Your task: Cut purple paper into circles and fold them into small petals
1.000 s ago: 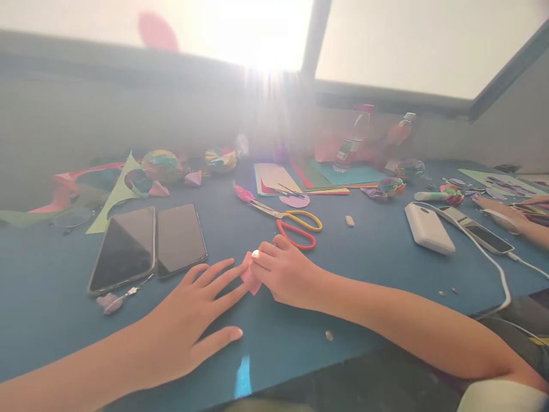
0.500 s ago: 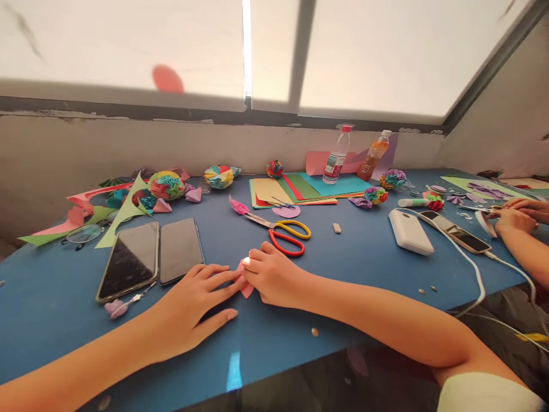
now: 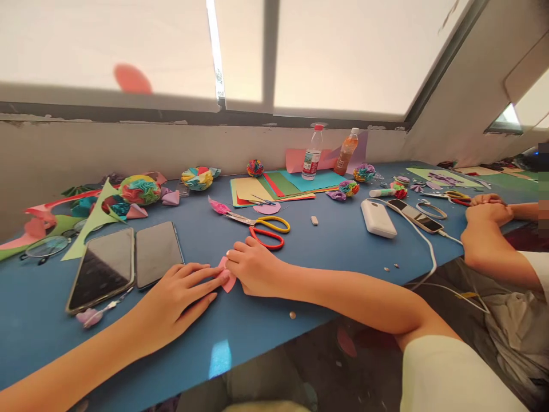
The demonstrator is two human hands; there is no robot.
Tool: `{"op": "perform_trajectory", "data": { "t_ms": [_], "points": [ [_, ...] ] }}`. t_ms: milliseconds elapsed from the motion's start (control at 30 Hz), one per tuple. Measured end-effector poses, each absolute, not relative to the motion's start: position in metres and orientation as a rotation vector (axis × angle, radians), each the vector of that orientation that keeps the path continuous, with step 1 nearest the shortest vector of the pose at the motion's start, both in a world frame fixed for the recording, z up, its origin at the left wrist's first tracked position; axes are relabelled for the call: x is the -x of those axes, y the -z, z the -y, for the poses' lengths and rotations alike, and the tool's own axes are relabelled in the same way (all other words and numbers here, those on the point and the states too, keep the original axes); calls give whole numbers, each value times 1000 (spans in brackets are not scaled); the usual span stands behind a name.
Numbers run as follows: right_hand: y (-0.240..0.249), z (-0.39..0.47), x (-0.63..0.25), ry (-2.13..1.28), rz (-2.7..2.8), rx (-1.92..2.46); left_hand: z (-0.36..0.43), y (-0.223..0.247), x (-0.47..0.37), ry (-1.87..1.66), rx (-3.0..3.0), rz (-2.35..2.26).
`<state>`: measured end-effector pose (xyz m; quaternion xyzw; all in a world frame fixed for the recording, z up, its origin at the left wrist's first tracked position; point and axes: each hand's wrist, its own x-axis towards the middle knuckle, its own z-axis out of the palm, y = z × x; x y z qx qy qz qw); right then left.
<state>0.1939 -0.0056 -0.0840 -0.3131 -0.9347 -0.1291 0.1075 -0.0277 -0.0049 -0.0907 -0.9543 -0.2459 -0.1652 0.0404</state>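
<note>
A small folded piece of pink paper (image 3: 230, 282) lies on the blue table between my hands. My left hand (image 3: 182, 294) rests flat, fingers stretched out, with its fingertips on the paper's left side. Curled over the other side is my right hand (image 3: 254, 266), its fingers pressed together on the paper and partly hiding it. Just beyond it are scissors (image 3: 253, 222) with one yellow and one red handle loop and pink wrapping at the blade tip. Two phones, one of them a black-screened phone (image 3: 104, 266), lie beyond my left hand.
Coloured paper sheets (image 3: 251, 189), a water bottle (image 3: 312, 153) and an orange drink bottle (image 3: 346, 152) stand along the wall. Paper flower balls (image 3: 139, 189) and scraps lie at left. A white power bank (image 3: 378, 218) has a cable running over the edge. Another person's hands (image 3: 489, 210) rest at right.
The view has swung right, so everything sits further left. My left thumb has drawn in toward its fingers. My right hand stays on the pink paper. The other person's hands have come together.
</note>
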Motion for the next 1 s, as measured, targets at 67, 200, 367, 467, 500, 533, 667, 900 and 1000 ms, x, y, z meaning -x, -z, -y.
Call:
{"op": "perform_trajectory", "data": {
  "t_ms": [67, 200, 367, 467, 500, 533, 667, 900, 1000],
  "points": [
    [88, 3, -194, 352, 2724, 922, 4, 87, 25, 497, 2918, 768],
    [90, -3, -197, 381, 2521, 1055, 0, 82, 19, 452, 2908, 720],
    [86, -24, -213, 508, 2268, 1163, -5, 80, 11, 321, 2789, 549],
    [84, -41, -228, 577, 2163, 1241, -2, 80, 5, 264, 2689, 528],
    [84, -47, -234, 584, 2143, 1291, -1, 80, 4, 260, 2675, 530],
    [84, -52, -240, 581, 2131, 1337, 0, 81, 4, 266, 2671, 531],
    [84, -66, -261, 578, 2100, 1563, -3, 82, 11, 347, 2736, 515],
    [91, -78, -266, 753, 2255, 1409, -14, 83, 13, 341, 2674, 529],
    [94, -80, -261, 831, 2257, 1291, -14, 84, 4, 293, 2570, 493]
  ]
}}
